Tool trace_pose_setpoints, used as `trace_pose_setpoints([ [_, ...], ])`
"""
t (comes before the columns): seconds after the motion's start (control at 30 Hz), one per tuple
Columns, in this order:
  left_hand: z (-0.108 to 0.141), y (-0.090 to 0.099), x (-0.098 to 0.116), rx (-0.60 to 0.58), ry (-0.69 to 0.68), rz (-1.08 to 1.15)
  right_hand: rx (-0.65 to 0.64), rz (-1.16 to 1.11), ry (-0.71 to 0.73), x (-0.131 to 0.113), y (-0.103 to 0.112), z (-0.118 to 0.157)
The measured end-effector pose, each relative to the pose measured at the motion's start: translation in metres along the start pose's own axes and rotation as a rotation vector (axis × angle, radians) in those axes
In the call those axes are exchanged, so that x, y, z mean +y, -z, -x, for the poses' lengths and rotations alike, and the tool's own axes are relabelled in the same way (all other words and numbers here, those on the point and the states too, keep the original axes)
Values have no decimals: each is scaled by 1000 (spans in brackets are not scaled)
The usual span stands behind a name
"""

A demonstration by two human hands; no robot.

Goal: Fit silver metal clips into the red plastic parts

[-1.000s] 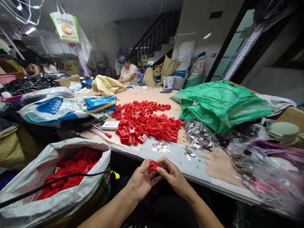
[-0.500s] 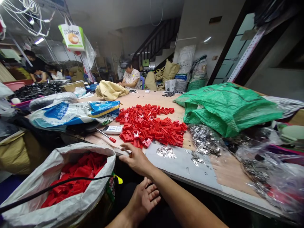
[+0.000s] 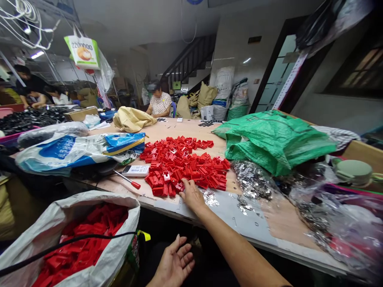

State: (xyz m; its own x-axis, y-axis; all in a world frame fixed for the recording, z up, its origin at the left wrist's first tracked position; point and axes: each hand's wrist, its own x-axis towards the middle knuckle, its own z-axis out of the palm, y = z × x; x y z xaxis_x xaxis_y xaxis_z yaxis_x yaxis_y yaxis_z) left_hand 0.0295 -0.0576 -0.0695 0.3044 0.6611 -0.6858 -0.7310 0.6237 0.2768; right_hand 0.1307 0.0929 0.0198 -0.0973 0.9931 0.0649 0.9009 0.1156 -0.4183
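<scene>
My right hand (image 3: 193, 196) reaches over the table edge to the front of a pile of red plastic pieces (image 3: 182, 167). Its thumb and forefinger are apart, and the fingertips are at the nearest pieces; no piece is visibly gripped. Beside that hand lies a small heap of flat silvery metal pieces (image 3: 211, 198), partly hidden by it. Below the table edge, my left hand (image 3: 176, 261) is palm up with loosely bent fingers and nothing in it. At the lower left stands a white sack (image 3: 131, 223) holding more red pieces (image 3: 86, 235).
A red-handled screwdriver (image 3: 131, 182) and a white box-like item (image 3: 136, 171) lie left of the pile. On the right are a green woven sack (image 3: 278, 139) and bags of metal pieces (image 3: 254, 179). A black cable (image 3: 89, 236) crosses the white sack. Other people sit farther back.
My right hand has moved from the table's front edge near the white sack rightward to the red pile. The left hand has dropped slightly, still palm up. The view has shifted.
</scene>
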Motion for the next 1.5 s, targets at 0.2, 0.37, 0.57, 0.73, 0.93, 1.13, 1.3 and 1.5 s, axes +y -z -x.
trace_pose_setpoints([
  [0.2, 8, -10, 2, -4, -24, -28, 0, -38, -14, 1, -2, -2],
  [0.37, 14, -22, 8, -59, -85, -49, -7, -131, -42, 5, 8, 7],
  [0.57, 23, -41, 24, -255, -141, -49, -97, -326, 21, 25, 28, 48],
  [0.73, 25, -63, 23, -366, -172, -13, -151, -527, 130, 42, 37, 97],
  [0.93, 25, -74, 12, -270, -155, -8, -221, -474, 171, 79, 63, 104],
  [1.13, 38, -73, 13, -208, -122, -98, 59, 38, -150, 145, 95, 57],
  [1.3, 40, -73, 8, -213, -151, -136, 31, 178, -153, 155, 89, 42],
  [1.5, 18, -65, 3, -318, -118, -66, 5, 228, -83, 170, 88, 28],
])
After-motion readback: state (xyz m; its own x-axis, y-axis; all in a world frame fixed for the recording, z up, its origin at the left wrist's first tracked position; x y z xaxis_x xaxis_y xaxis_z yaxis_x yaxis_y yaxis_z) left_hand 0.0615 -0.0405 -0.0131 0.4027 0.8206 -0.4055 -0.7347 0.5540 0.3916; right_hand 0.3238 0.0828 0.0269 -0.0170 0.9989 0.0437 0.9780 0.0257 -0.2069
